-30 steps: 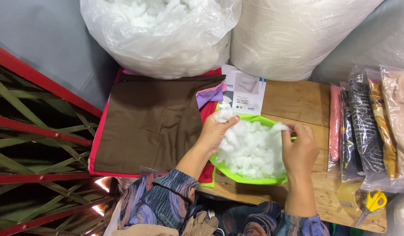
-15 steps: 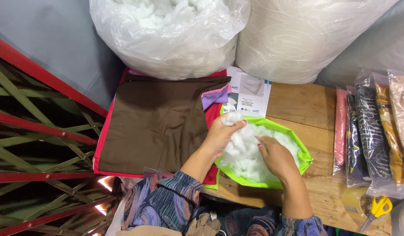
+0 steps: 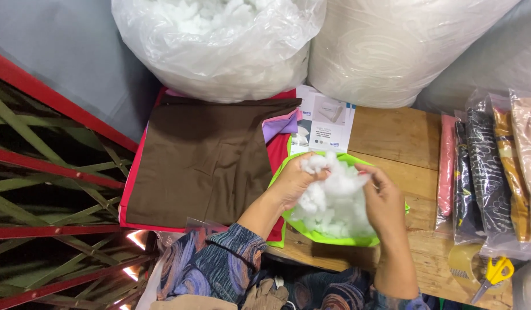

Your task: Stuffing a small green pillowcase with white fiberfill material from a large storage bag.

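- I see the left hand point(image 3: 292, 182) closed on a tuft of white stuffing point(image 3: 333, 198) at the near-left rim of the green cover point(image 3: 311, 234).
- Right hand point(image 3: 385, 202): fingers curled, pinching stuffing on the right side.
- Stuffing sits heaped inside the green cover on the wooden tabletop point(image 3: 394, 135).
- One white printed card point(image 3: 323, 126) lies just behind the cover.
- Two big clear bags stand at the back: one of loose stuffing point(image 3: 219, 43), one pale roll point(image 3: 400, 49).
- Clear-wrapped fabric packs point(image 3: 489, 172) stand at right, count unclear.
- One pair of yellow scissors point(image 3: 490, 275).
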